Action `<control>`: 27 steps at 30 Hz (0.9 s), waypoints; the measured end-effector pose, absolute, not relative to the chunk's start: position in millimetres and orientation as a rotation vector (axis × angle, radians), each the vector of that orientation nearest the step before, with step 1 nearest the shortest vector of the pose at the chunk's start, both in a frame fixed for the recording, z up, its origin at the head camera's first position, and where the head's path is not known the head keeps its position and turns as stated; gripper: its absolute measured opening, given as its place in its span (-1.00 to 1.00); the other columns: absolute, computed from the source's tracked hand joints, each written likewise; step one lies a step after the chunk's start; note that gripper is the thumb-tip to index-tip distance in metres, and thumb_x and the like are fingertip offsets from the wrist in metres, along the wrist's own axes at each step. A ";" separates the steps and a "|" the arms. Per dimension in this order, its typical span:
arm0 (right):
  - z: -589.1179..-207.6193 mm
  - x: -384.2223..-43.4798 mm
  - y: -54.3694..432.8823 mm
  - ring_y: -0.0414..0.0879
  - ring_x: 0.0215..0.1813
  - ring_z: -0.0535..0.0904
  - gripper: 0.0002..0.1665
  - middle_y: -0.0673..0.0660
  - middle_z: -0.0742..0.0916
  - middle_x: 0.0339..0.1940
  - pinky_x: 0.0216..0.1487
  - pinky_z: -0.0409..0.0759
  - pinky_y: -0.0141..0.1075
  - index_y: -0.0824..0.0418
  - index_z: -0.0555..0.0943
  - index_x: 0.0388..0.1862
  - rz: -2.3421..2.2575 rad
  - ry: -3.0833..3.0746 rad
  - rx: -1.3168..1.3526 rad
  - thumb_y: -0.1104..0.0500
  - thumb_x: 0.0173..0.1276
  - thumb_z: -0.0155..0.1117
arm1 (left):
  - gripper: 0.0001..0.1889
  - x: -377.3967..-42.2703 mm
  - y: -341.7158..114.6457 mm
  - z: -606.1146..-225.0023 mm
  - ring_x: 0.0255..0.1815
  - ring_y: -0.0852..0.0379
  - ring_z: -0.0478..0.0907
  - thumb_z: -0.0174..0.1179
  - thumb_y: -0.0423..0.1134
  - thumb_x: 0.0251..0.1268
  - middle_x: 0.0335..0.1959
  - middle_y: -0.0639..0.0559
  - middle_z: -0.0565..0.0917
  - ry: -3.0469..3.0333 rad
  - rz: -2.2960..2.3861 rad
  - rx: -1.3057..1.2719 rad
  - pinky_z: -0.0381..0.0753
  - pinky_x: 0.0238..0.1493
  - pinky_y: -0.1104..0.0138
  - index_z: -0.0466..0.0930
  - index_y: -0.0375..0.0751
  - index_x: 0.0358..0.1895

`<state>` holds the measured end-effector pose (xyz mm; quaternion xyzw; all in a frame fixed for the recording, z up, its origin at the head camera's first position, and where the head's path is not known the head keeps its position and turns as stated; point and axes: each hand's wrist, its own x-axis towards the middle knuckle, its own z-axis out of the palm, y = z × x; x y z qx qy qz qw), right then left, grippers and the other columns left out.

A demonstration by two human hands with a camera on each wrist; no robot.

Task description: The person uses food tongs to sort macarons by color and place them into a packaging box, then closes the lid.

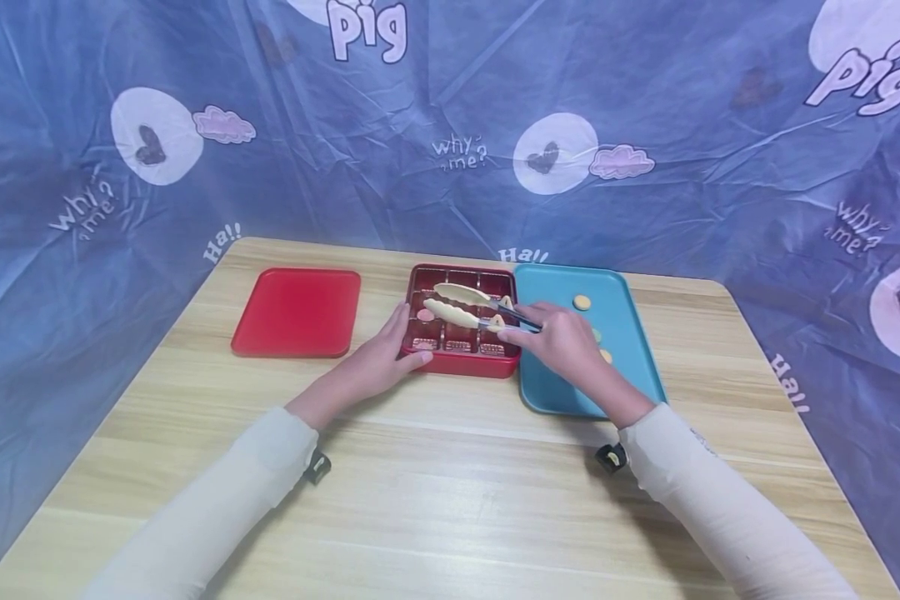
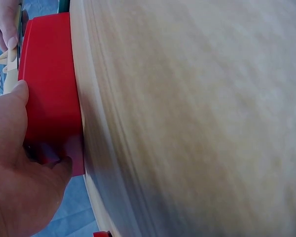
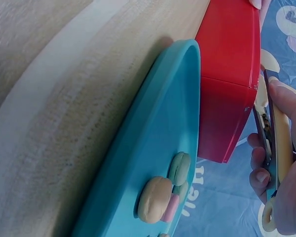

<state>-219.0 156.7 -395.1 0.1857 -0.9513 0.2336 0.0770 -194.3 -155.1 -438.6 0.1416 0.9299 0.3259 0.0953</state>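
My left hand (image 1: 378, 354) holds the left front corner of a red box (image 1: 468, 364), its thumb at the front rim and its fingers along the left side. Inside, the box is divided into several compartments, and a pink macaron (image 1: 425, 315) lies at the left. In my right hand (image 1: 566, 337) is a pair of tongs (image 1: 453, 312) with cream scalloped heads and dark handles. The heads stand apart over the box, with nothing visible between them. The right wrist view shows my right fingers (image 3: 260, 177) wrapped around the tongs' handles.
A teal tray (image 1: 551, 392) adjoins the box on the right, partly hidden by my right hand. On it lie a beige macaron (image 3: 154, 200), green macarons (image 3: 179, 169) and a pink one (image 3: 170, 207). A red square lid (image 1: 297, 312) rests on the wooden table (image 1: 435, 500) at left.
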 end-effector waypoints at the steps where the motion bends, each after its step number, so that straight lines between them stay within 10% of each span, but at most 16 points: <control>1: -394.1 -218.5 157.3 0.24 0.23 0.62 -0.18 0.30 0.69 0.24 -0.46 0.62 -0.14 0.18 0.63 0.29 0.705 -2.855 0.549 -0.31 0.22 0.44 | 0.11 -194.4 -155.0 -438.7 0.66 -0.11 -0.09 -0.04 0.50 0.30 0.70 0.03 -0.32 2.757 0.968 0.422 0.14 0.57 -0.04 -0.48 0.09 0.65; 17: -386.3 -206.9 204.5 0.30 0.32 0.54 -0.23 0.33 0.68 0.23 0.26 0.53 0.21 0.24 0.62 0.29 0.703 -2.829 0.445 -0.11 0.18 0.55 | 0.10 -195.1 -152.2 -436.9 0.67 -0.09 -0.09 -0.03 0.50 0.29 0.70 0.03 -0.30 2.767 0.984 0.438 0.18 0.56 -0.06 -0.46 0.13 0.65; 27: -384.4 -190.1 253.5 0.34 0.20 0.61 -0.27 0.38 0.71 0.16 0.04 0.57 0.25 0.26 0.64 0.26 0.666 -2.806 0.321 -0.13 0.22 0.52 | 0.10 -192.6 -153.1 -435.7 0.67 -0.10 -0.12 -0.03 0.49 0.31 0.70 -0.01 -0.30 2.759 0.964 0.418 0.14 0.57 -0.04 -0.44 0.04 0.65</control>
